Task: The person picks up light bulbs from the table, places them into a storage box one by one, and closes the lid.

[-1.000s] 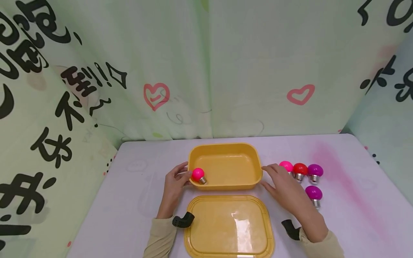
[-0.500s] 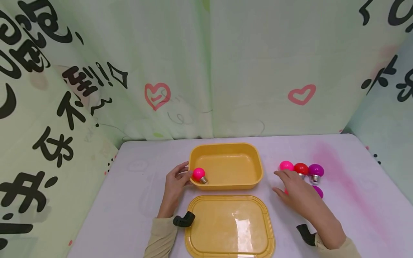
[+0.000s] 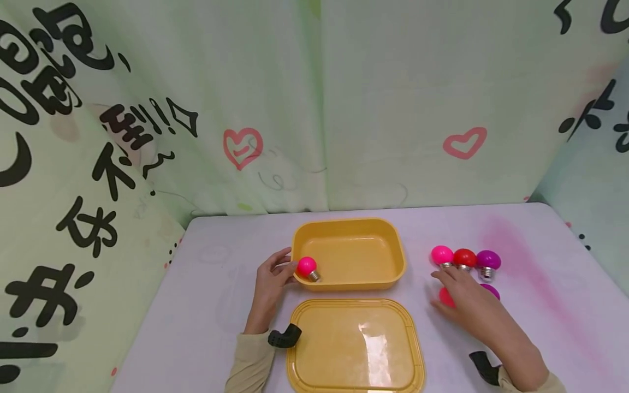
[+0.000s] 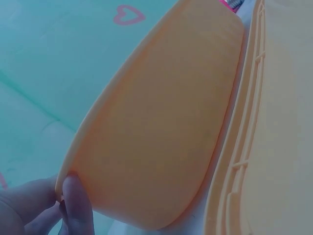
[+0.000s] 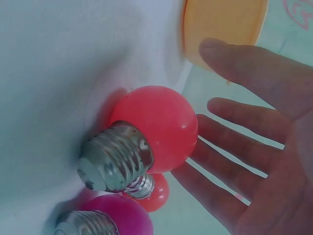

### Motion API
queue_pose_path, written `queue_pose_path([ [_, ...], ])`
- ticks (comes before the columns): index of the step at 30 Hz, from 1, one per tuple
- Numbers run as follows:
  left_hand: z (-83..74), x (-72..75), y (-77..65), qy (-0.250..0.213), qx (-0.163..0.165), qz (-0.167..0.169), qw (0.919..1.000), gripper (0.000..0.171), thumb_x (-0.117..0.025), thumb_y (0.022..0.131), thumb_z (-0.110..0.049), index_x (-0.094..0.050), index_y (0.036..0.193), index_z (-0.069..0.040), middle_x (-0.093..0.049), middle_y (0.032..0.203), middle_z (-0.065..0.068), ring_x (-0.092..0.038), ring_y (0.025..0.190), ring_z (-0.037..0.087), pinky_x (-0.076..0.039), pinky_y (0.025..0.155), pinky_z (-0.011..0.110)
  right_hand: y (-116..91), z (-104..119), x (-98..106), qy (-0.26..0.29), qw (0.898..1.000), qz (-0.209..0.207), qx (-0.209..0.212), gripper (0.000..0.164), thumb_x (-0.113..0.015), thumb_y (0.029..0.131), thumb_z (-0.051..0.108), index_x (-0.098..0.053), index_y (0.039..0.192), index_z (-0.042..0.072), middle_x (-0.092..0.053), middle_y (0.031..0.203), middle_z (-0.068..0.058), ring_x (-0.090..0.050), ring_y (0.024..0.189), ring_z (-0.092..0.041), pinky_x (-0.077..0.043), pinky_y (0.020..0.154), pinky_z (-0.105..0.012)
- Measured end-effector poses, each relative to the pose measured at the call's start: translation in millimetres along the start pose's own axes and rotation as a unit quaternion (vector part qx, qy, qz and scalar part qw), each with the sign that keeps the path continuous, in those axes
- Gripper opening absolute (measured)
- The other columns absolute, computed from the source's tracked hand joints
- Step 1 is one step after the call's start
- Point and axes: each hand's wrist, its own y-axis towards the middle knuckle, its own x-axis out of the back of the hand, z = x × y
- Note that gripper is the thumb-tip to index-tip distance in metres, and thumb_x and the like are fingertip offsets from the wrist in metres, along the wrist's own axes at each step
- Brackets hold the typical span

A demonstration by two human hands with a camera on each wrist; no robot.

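Observation:
My left hand [image 3: 271,278] pinches the left end of a yellow plastic box [image 3: 356,254]; the left wrist view has thumb and fingers on either side of its rim [image 4: 105,95]. One pink light bulb [image 3: 307,267] with a metal screw base lies inside, at the left. On the right, my right hand [image 3: 472,303] reaches over a red-pink bulb [image 3: 446,297], partly hidden in the head view. Its fingers are spread around that bulb [image 5: 159,127] in the right wrist view; whether they touch it, I cannot tell. A purple bulb [image 3: 491,291] shows behind the hand.
Behind the right hand, a pink bulb [image 3: 441,254], a red bulb [image 3: 464,257] and a purple bulb [image 3: 488,259] form a row. A flat yellow lid [image 3: 339,349] lies in front of the box. Printed curtains [image 3: 383,109] enclose the pale table [image 3: 211,305].
My right hand has left the box's right end and moved right to the bulbs. The left hand stays at the box's left end.

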Motion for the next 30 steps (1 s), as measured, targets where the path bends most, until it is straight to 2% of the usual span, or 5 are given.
queue_pose_path([
  [8, 2.0, -0.2, 1.1, 0.004, 0.007, -0.011, 0.9999, 0.041, -0.071, 0.092, -0.012, -0.062, 0.132, -0.008, -0.057, 0.114, 0.014, -0.063, 0.086, 0.018, -0.059, 0.069, 0.023, -1.8, -1.5, -2.0, -0.011, 0.999, 0.026, -0.016, 0.058, -0.091, 0.067, 0.018, -0.067, 0.117, 0.001, -0.059, 0.126, -0.026, -0.049, 0.123, -0.046, -0.055, 0.086, -0.056],
  [12, 2.6, -0.8, 1.1, 0.009, 0.01, -0.013, 0.9998, 0.041, -0.071, 0.092, -0.013, -0.062, 0.132, -0.009, -0.057, 0.114, 0.014, -0.063, 0.087, 0.019, -0.06, 0.069, 0.023, -3.0, -2.3, -3.0, -0.016, 1.0, 0.023, -0.014, 0.054, -0.092, 0.065, 0.012, -0.069, 0.113, 0.003, -0.061, 0.121, -0.024, -0.052, 0.118, -0.044, -0.057, 0.083, -0.054],
  [19, 1.3, -1.7, 1.2, 0.0, 0.006, -0.007, 1.0, 0.043, -0.071, 0.092, -0.013, -0.061, 0.133, -0.007, -0.057, 0.115, 0.015, -0.063, 0.087, 0.019, -0.059, 0.068, 0.022, -4.1, -6.0, -4.1, -0.031, 0.999, 0.01, 0.011, 0.043, -0.091, 0.065, 0.011, -0.072, 0.103, 0.003, -0.066, 0.109, -0.019, -0.058, 0.109, -0.041, -0.057, 0.084, -0.052],
  [30, 0.3, -0.9, 0.7, 0.009, 0.008, -0.01, 0.9999, 0.044, -0.071, 0.092, -0.014, -0.06, 0.134, -0.008, -0.057, 0.116, 0.015, -0.063, 0.087, 0.019, -0.06, 0.07, 0.025, 0.0, -0.7, 1.9, -0.014, 1.0, 0.011, 0.014, 0.045, -0.09, 0.067, 0.009, -0.072, 0.108, 0.003, -0.066, 0.113, -0.02, -0.056, 0.115, -0.044, -0.056, 0.086, -0.054],
])
